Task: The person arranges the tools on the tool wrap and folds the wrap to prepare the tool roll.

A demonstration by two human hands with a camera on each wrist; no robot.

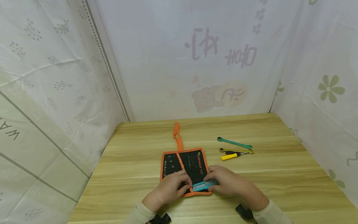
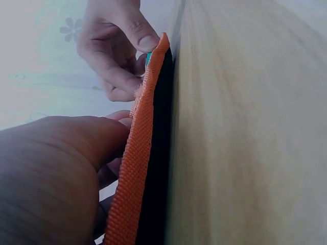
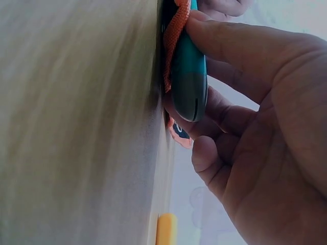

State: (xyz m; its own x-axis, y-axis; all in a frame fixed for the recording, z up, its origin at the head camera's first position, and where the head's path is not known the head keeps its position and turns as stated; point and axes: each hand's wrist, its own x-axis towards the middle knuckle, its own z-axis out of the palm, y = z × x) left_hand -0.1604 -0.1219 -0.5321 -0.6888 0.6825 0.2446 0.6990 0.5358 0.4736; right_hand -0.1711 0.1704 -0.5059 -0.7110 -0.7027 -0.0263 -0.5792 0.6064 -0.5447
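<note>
Blue cutter (image 1: 201,186) is over the pouch (image 1: 193,165), gripped by my right hand (image 1: 226,181); left hand (image 1: 174,185) curls by the orange strip (image 1: 181,161), can't tell if pinching. Probably mid-pocketing; next needs a straight leftward push, imo.

A person's right hand (image 1: 225,181) grips a light-blue tool (image 1: 202,186) laid over the near end of a black pouch (image 1: 193,163) edged in orange, while the left hand (image 1: 174,185) seems to pinch the pouch's inner orange band (image 1: 181,161), its grasp partly hidden from this angle. An orange strap (image 1: 179,142) runs from the far edge across the wood-grain table (image 1: 131,158). To the right lie a green wrench (image 1: 235,143), a gold-toned wrench (image 1: 224,150) and a screwdriver (image 1: 230,156) (its handle bright yellow).
</note>
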